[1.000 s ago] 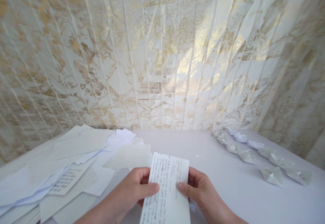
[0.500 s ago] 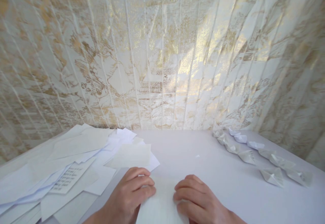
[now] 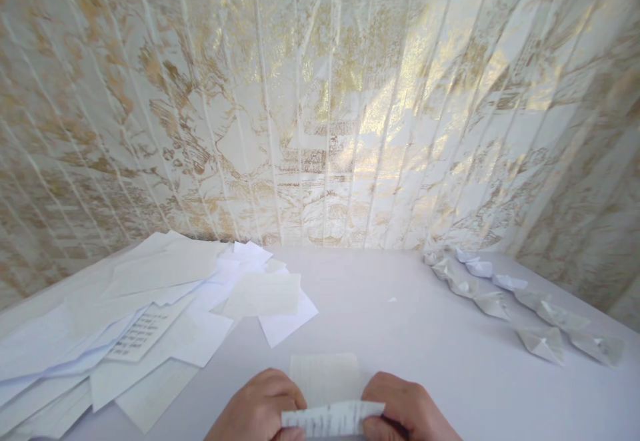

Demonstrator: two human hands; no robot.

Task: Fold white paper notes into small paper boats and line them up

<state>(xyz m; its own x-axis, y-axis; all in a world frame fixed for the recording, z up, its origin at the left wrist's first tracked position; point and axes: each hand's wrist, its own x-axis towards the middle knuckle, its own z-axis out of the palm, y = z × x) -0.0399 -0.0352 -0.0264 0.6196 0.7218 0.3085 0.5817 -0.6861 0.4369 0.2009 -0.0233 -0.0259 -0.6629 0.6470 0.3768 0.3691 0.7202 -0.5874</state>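
Note:
A sheet of paper [image 3: 327, 374] lies at the bottom middle of the head view. Its near edge is raised and curled over, and that part shows dark writing. My left hand [image 3: 265, 404] grips the left end of the raised edge with closed fingers. At the other end, my right hand [image 3: 405, 404] pinches the same edge between thumb and fingers. The far part of the sheet rests on the white table. The lowest parts of both hands are cut off by the frame.
On the left spreads a pile of loose papers [image 3: 165, 267], one with printed text. Several folded paper boats [image 3: 543, 344] stand in two rows on the right of the table [image 3: 360, 287]. A tiny paper scrap [image 3: 393, 299] lies mid-table. Behind hangs a patterned curtain [image 3: 320, 107].
My hands have drawn back toward me from the sheet's sides. They have lifted its near edge and turned it over, so writing shows. The view has shifted slightly.

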